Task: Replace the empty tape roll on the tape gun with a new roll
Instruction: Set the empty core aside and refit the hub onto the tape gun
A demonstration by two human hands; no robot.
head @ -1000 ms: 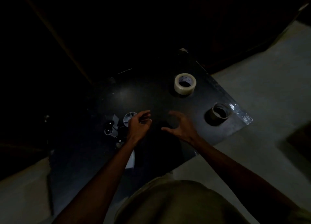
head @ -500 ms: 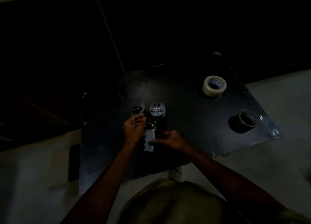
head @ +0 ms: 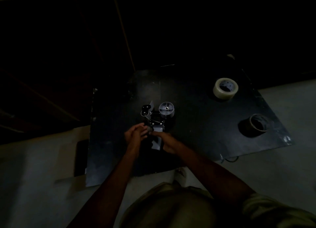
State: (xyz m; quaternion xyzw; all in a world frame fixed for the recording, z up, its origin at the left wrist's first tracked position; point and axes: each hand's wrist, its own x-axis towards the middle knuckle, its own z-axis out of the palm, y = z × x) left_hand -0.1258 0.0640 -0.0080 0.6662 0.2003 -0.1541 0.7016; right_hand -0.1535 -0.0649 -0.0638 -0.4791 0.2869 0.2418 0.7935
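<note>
Both hands on tape gun (head: 156, 123) — bare spindle (dim light), black board (head: 196, 135)

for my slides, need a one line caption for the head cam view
Both hands, left hand and right hand, at the tape gun handle; its hub bare.

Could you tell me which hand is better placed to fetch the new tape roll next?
The right hand. The full roll lies on the right side of the board, and the left hand sits left of the tape gun.
</note>
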